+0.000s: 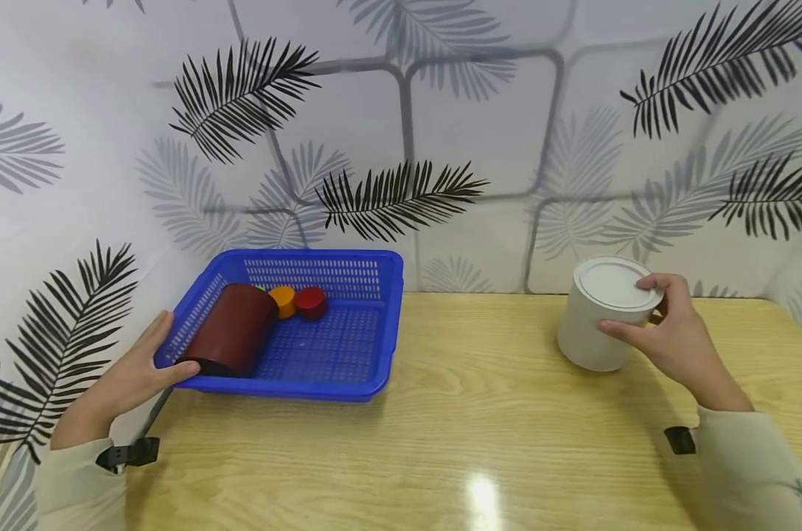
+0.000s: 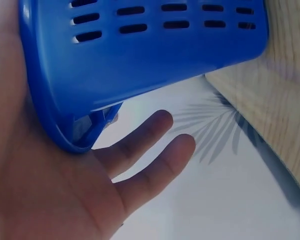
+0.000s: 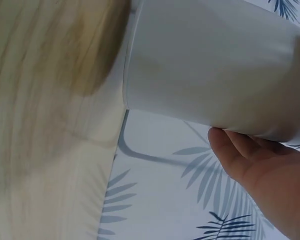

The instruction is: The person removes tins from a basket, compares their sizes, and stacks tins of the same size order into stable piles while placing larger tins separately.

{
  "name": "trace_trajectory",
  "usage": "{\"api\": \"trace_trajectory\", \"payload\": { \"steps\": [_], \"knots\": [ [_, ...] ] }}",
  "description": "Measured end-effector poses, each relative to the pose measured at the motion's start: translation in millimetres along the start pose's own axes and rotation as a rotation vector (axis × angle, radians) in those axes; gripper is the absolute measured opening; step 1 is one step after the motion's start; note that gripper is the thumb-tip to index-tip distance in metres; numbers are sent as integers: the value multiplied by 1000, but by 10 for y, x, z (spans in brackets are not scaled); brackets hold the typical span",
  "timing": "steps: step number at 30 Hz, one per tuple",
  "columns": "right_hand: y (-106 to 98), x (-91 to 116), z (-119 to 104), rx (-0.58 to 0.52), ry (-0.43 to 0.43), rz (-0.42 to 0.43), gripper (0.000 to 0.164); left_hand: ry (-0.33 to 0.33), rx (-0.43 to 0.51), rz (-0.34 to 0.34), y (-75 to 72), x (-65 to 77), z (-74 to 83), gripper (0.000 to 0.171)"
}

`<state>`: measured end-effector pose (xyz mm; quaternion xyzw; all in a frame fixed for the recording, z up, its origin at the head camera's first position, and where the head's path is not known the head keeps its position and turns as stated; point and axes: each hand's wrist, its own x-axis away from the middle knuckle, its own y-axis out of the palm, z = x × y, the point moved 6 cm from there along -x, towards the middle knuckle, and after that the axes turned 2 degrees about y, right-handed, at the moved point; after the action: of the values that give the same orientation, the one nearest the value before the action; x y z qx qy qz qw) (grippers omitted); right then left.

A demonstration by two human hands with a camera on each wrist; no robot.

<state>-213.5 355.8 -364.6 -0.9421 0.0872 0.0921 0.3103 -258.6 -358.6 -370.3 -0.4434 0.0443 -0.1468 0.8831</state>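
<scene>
1. Two bare hands sit well apart. The right hand (image 1: 680,343) pinches a white canister (image 1: 590,335) near its top, thumb nearer me, forefinger at the lid (image 1: 616,282); whether the base touches wood, I cannot tell.
2. The left hand (image 1: 125,372) grips a blue basket (image 1: 392,324) by its near left corner, thumb laid along the rim; two fingers stretch free and spread outside the wall.
3. Just beyond that thumb, a dark red cylinder (image 1: 235,328) lies on its side; farther from the fingers sit an orange disc (image 1: 284,301) and a red disc (image 1: 311,304).
4. I'd judge the right fingers need an even squeeze round the canister, and the left thumb steady pressure, lest the cylinder roll.
5. Below the fingers spreads a pale wood-grain table (image 1: 441,435) (glossy, with one bright glare); past them rises a white wall (image 1: 480,140) patterned with fronds.
</scene>
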Motion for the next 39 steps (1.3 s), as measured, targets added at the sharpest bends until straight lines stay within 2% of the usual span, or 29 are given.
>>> {"api": "trace_trajectory", "payload": {
  "steps": [10,16,20,27,34,39],
  "knots": [
    [38,-18,135,-26,5,-51,74,-3,10,10,-2,132,-71,107],
    [73,-43,143,-49,0,-95,74,-5,24,15,5,191,-100,105],
    [63,-69,126,-97,-15,-101,75,-15,17,17,19,176,-92,105],
    [1,-98,162,-103,8,-148,107,-25,4,14,22,139,-33,106],
    [5,-121,236,-113,-24,-118,90,-9,-6,7,-5,62,-8,106],
    [29,-128,321,-85,-53,-91,88,-12,-4,-5,3,-10,17,106]
  ]
}}
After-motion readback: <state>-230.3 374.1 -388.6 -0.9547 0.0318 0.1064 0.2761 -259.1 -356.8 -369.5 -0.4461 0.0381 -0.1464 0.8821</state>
